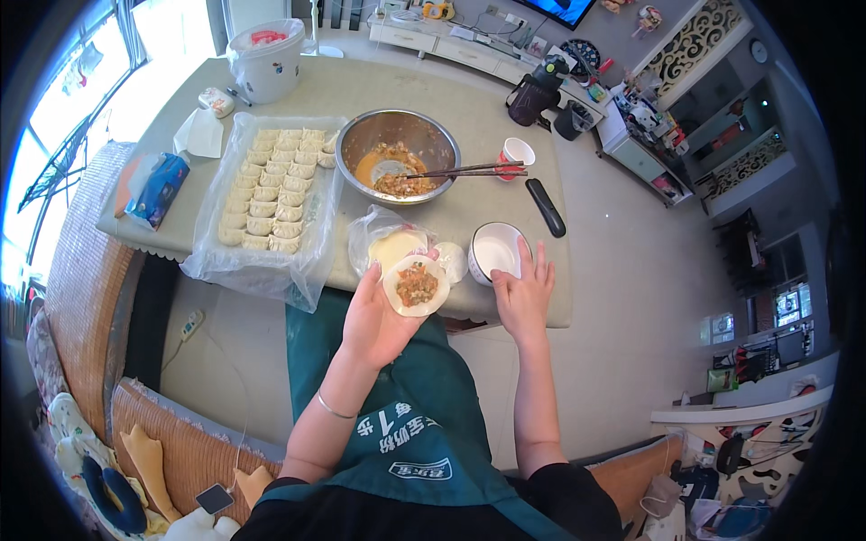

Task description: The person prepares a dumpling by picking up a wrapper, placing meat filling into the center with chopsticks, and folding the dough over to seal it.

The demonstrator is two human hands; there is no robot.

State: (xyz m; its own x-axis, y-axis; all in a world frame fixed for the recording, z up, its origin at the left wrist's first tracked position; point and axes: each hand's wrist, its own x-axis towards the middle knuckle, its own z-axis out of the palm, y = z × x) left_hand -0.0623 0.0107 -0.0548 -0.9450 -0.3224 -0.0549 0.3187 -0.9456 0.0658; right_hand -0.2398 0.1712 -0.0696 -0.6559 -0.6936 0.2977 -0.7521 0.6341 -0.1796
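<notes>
On my left hand (375,324) lies a round dumpling wrapper (440,295), held flat, with a mound of minced filling (417,284) in its middle. My right hand (526,291) is at a small white bowl (494,247) with a dark rim; the thumb is by the rim and the index finger reaches over the inside. The other fingers are spread, and no object shows in that hand. Behind my left hand, a stack of wrappers (396,247) rests in a clear plastic bag (362,233). A pale round lump, probably dough (450,262), sits beside the small bowl.
A steel mixing bowl (352,138) holds leftover filling and chopsticks (473,171). Left of it, rows of folded dumplings (274,193) lie on a plastic-covered tray (213,216). Also on the table are a paper cup (518,152), a black-handled object (544,207), tissues (159,189) and a white bucket (267,67).
</notes>
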